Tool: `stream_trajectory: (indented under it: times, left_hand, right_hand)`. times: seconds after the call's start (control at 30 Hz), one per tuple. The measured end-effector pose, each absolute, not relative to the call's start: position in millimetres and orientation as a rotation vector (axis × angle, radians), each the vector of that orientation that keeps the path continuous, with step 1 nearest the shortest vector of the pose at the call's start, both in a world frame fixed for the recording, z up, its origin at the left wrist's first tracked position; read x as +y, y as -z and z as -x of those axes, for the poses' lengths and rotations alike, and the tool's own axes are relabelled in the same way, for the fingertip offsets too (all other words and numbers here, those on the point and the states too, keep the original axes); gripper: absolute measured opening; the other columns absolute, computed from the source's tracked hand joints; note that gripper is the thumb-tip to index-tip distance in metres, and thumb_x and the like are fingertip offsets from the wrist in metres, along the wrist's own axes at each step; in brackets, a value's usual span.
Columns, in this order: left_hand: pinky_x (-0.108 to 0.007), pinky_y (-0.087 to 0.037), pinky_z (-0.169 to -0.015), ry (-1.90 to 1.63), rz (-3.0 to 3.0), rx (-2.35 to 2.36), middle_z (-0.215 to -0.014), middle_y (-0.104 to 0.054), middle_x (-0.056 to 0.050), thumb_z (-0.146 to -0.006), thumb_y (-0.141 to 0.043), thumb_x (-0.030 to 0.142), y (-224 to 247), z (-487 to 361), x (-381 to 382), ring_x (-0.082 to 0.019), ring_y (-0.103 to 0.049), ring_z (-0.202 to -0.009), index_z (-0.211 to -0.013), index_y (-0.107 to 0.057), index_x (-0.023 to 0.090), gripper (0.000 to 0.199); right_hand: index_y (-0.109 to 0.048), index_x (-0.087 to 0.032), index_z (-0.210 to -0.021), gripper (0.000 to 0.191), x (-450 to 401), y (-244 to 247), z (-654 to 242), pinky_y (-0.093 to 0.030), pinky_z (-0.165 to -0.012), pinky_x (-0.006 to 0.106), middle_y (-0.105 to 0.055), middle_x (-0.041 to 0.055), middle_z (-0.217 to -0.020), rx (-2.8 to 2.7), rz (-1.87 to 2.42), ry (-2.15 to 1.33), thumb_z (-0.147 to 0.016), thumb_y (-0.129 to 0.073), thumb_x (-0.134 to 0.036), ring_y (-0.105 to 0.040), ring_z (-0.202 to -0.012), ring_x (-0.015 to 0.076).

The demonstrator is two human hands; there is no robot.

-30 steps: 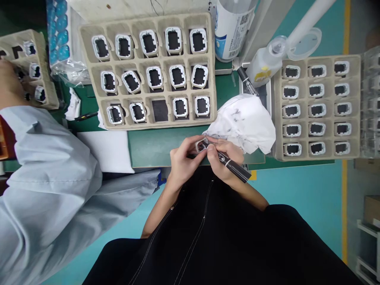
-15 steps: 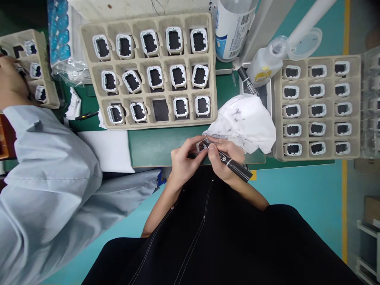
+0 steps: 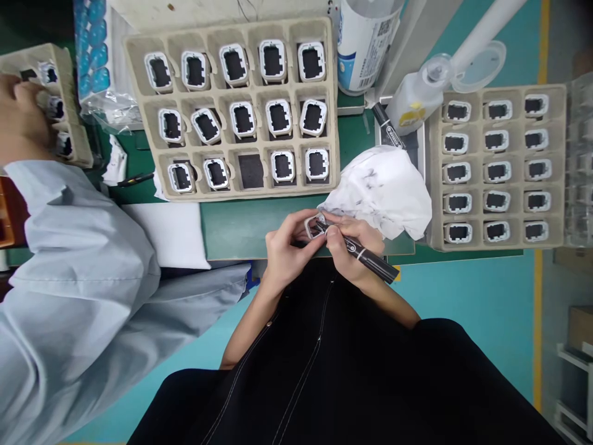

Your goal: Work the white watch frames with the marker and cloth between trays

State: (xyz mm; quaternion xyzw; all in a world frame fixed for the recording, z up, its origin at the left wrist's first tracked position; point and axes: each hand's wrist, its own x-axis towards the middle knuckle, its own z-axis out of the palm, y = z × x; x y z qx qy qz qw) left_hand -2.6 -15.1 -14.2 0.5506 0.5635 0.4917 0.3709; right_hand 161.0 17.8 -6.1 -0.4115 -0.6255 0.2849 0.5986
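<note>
Between the thumb and fingers of my left hand (image 3: 288,247) is a small white square frame (image 3: 311,227) with rounded corners, like a watch case. My right hand (image 3: 347,250) grips a black marker pen (image 3: 374,264), its tip end at the frame's inner edge and its thick end pointing down to the right. Fingers partly cover the frame, so the exact contact of the tip is hidden. A crumpled white cloth with dark smudges (image 3: 386,191) lies just beyond my right hand. Above my hands is a moulded pulp tray (image 3: 231,198) holding several like frames, with one pocket (image 3: 251,172) bare.
A second pulp tray (image 3: 514,246) of frames stands at the right. Plastic bottles (image 3: 365,49) and another marker (image 3: 386,125) are at the back. On the left, a co-worker's grey sleeve (image 3: 83,235) and hand (image 3: 23,120) reach over another tray (image 3: 83,148). A white pad (image 3: 169,235) lies near.
The marker has shifted slightly to the right, and more of the frame's opening shows. The co-worker's hand has moved a little over the left tray.
</note>
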Motion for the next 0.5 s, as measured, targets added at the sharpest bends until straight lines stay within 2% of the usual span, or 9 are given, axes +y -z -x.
stream_trajectory:
  times: [0.17,0.37,0.5]
  left_hand:
    - [-0.026,-0.079,-0.09,-1.288,-1.338,1.356,-0.12,-0.096,-0.005,-0.097,-0.108,0.04,14.3,4.0,-15.5,-0.022,-0.096,-0.101,-0.147,-0.084,0.027,0.057]
    - [-0.027,-0.08,-0.089,-1.273,-1.38,1.394,-0.114,-0.095,-0.006,-0.096,-0.108,0.05,13.9,5.7,-14.0,-0.021,-0.095,-0.091,-0.146,-0.085,0.022,0.062]
    - [-0.028,-0.08,-0.091,-1.299,-1.41,1.385,-0.113,-0.096,-0.006,-0.098,-0.107,0.053,13.6,6.5,-13.7,-0.02,-0.095,-0.091,-0.148,-0.086,0.022,0.062]
  right_hand:
    - [-0.067,-0.031,-0.109,0.013,18.2,10.3,-161.8,-0.085,-0.089,0.049,-0.078,-0.0068,-0.074,-1.396,0.839,-0.714,-0.115,-0.076,-0.024,-0.098,-0.101,0.0308]
    - [-0.067,-0.032,-0.109,0.012,17.7,14.1,-158.9,-0.087,-0.093,0.055,-0.076,-0.0078,-0.073,-1.331,0.822,-0.7,-0.115,-0.077,-0.029,-0.097,-0.096,0.0306]
    - [-0.066,-0.033,-0.11,0.012,19.1,15.6,-157.8,-0.087,-0.096,0.054,-0.068,-0.0113,-0.069,-1.321,0.781,-0.713,-0.117,-0.076,-0.029,-0.09,-0.074,0.0228]
